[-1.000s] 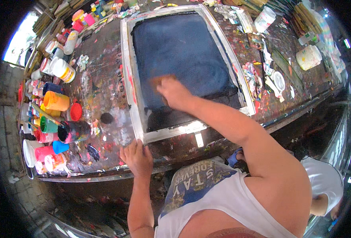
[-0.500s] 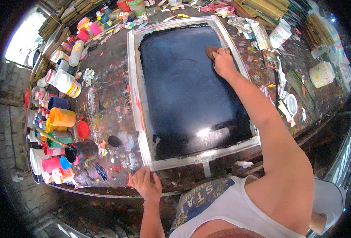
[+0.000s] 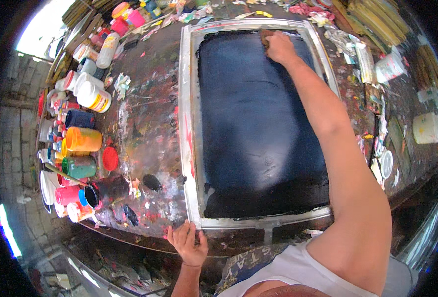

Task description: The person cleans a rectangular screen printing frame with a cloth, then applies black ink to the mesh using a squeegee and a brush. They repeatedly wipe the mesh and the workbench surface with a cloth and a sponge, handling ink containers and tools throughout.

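Note:
A screen frame point(image 3: 184, 138) with a pale rim lies on the paint-stained table, its inner panel point(image 3: 251, 99) coated glossy black-blue. My right hand point(image 3: 278, 45) grips a brown scraper point(image 3: 265, 38) at the panel's top edge, with the arm stretched along the panel's right side. My left hand point(image 3: 186, 240) rests by the frame's near left corner, fingertips on or beside it, fingers apart. Left of the frame are dark paint blots point(image 3: 152, 182) and a red lid point(image 3: 110, 158).
Many paint jars and bottles point(image 3: 83, 138) crowd the table's point(image 3: 144, 89) left edge. Wooden strips point(image 3: 387, 22), rags point(image 3: 312, 11), a white bucket point(image 3: 392, 67) and a pale tub point(image 3: 425, 127) lie at the back and right. A grey clothed shape point(image 3: 402, 282) shows at lower right.
My right hand with the scraper has moved from the panel's left middle to its right, then up to the top edge. The view has shifted; my left hand stays by the corner.

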`<state>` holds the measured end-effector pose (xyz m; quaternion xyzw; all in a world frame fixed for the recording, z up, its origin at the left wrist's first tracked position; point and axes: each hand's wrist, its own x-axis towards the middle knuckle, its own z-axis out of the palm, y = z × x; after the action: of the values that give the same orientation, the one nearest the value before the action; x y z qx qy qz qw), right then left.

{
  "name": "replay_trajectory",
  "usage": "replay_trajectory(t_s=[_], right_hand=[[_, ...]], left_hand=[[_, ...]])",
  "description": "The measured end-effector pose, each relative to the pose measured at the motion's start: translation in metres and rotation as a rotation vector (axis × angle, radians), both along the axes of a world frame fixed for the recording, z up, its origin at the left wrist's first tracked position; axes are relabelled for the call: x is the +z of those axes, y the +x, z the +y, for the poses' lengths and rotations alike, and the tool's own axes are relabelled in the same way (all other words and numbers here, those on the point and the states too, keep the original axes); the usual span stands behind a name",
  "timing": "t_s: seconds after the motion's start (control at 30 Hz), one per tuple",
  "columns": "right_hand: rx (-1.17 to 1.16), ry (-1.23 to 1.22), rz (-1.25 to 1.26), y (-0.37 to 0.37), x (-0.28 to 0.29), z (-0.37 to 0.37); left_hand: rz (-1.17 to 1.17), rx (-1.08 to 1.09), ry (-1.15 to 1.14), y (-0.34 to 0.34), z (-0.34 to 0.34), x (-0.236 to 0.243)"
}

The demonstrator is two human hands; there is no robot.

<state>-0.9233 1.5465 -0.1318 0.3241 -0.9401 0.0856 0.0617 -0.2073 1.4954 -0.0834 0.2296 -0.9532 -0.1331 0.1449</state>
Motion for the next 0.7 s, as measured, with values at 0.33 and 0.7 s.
replay_trajectory(t_s=[0.33,0.7], right_hand=[[0.239,-0.074,-0.069,0.078,-0.005,-0.187],[0.371,-0.05,-0.117,0.187,0.012,-0.121]], left_hand=[[-0.003,0.021,-0.005,-0.005,-0.001,0.005],[0.068,-0.001,-0.025,0.001,-0.003,0.001]])
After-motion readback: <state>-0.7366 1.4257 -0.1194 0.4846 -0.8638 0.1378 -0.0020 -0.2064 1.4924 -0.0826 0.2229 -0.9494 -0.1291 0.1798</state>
